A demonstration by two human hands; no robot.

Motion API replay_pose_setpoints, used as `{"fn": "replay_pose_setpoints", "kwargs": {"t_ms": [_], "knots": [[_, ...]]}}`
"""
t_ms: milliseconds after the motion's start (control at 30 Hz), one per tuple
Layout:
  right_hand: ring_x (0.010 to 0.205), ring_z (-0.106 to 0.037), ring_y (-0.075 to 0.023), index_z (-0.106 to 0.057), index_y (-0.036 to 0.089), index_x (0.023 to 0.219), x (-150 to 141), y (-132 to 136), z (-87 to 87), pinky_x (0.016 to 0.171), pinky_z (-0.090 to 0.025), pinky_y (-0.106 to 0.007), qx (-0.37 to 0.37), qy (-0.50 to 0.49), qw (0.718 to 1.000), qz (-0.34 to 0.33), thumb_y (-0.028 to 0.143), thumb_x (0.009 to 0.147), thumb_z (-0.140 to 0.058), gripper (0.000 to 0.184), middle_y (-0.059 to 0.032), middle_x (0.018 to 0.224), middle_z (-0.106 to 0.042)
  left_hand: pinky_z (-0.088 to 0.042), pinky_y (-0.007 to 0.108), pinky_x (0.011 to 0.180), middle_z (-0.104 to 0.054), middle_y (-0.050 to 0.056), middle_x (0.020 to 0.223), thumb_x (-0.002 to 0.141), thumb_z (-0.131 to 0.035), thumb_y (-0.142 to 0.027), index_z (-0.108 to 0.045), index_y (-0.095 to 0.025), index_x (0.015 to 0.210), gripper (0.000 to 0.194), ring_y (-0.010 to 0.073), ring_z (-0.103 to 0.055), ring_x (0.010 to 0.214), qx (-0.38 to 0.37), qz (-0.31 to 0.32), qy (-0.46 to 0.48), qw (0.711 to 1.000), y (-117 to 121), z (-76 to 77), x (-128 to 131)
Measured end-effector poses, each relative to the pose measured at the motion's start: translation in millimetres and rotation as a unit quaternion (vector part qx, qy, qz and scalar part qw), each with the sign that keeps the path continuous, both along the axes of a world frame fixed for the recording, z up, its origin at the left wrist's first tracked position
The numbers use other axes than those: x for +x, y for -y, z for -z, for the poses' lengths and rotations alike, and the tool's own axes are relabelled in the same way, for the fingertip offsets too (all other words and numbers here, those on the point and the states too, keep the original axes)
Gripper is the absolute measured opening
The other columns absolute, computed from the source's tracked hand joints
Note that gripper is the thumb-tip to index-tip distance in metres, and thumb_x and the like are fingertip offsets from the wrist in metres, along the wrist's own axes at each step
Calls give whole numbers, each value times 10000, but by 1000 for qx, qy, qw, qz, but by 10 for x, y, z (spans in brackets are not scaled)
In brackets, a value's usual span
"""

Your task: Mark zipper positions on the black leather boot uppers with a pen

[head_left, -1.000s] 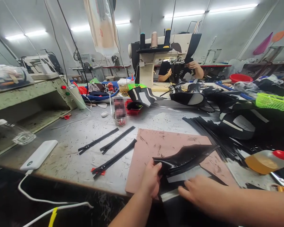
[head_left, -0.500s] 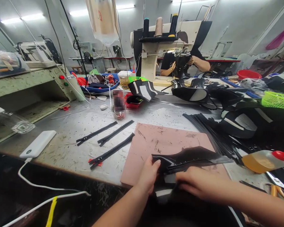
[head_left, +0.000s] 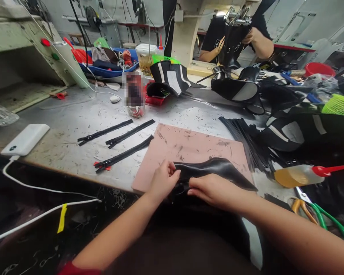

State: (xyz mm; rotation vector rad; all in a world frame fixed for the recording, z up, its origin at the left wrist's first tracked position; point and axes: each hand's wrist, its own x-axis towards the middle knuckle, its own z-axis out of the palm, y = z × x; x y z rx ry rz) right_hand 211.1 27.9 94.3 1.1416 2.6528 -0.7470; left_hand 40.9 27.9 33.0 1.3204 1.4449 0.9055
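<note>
A glossy black leather boot upper [head_left: 218, 168] lies over the near edge of a pink board [head_left: 189, 141], its lower part hanging towards my lap. My left hand [head_left: 164, 178] pinches the left end of its edge between thumb and fingers. Close by on the right, my right hand [head_left: 210, 188] is closed on the same edge, fingers curled under. Between the two hands the leather is folded and dark, so details there are hard to make out. Left of the board lie three black zippers, the nearest zipper [head_left: 126, 152] touching the board's edge.
At right are a glue bottle [head_left: 298, 175] with a red nozzle, green-handled scissors [head_left: 322, 214] and a stack of black strips [head_left: 240, 137]. A white power bank [head_left: 27, 139] sits left. Behind, a co-worker's hands [head_left: 250, 38] hold a boot at a sewing machine [head_left: 183, 38].
My view has tilted down. The leather upper has been turned and laid flatter on the board. Both hands still grip its edge, the right hand with fingers now drawn closer together.
</note>
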Motion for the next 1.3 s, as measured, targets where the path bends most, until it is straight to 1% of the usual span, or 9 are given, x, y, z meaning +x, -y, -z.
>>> {"fn": "replay_pose_setpoints", "kwargs": {"t_ms": [100,267,433,700,833,900,1033,1200,1300], "knots": [[595,-534,-129,-575,169,751,-47,26,1,543,-346,-225,28,-3,1000,1,292,880,-435,226,-22,721,-601,-334,222,486,-467,-76,497,718,-539,-293,-431,-217,714,132,108,-467,472,-45,70,-28,996,-14,-4,-64],[663,-570,-149,-604,173,755,-157,12,12,575,-367,-234,17,0,1000,-13,295,862,-468,212,-26,761,-624,-338,224,490,-494,-68,499,699,-555,-300,-445,-226,708,133,132,-508,510,-66,97,-108,987,7,-45,-147],[691,-595,-167,-618,169,718,-228,-19,16,601,-386,-241,-8,12,1000,-11,267,835,-512,186,-33,764,-657,-334,224,490,-488,-62,511,703,-550,-279,-441,-226,686,123,130,-490,513,-50,98,-179,978,51,-63,-140],[681,-612,-173,-617,181,768,-221,87,5,579,-381,-243,24,31,999,32,252,854,-475,180,-32,775,-667,-368,249,551,-510,-36,600,757,-518,-213,-486,-201,778,40,140,-499,567,10,118,-279,953,117,-94,-85],[660,-617,-172,-611,182,759,-232,130,-20,561,-373,-240,25,49,997,48,231,850,-476,170,-30,755,-673,-387,309,616,-552,23,685,776,-490,-172,-518,-181,768,30,191,-520,665,64,164,-340,924,131,-68,-72],[654,-619,-171,-613,183,770,-241,148,-16,557,-371,-238,32,52,997,46,230,843,-487,153,-31,760,-677,-394,310,672,-574,42,776,777,-485,-137,-526,-179,729,76,196,-522,753,115,222,-352,902,124,-48,-81],[679,-627,-185,-622,183,809,-240,173,0,579,-385,-249,41,52,997,42,235,842,-489,146,-46,803,-681,-406,260,673,-571,39,836,822,-456,-145,-552,-169,778,109,157,-498,770,263,345,-373,820,76,-15,-151],[780,-630,-195,-628,215,908,-190,173,-43,652,-407,-263,-10,-15,998,57,231,846,-477,165,-35,878,-689,-413,236,670,-541,29,907,819,-514,-221,-576,-198,886,94,151,-467,812,329,383,-365,783,19,-7,-236],[772,-626,-194,-641,195,842,-172,156,-63,654,-404,-264,-37,-14,996,85,247,857,-445,203,-49,871,-691,-410,244,681,-538,29,904,827,-500,-189,-576,-208,923,124,157,-451,817,346,402,-373,761,19,-22,-240]]}}
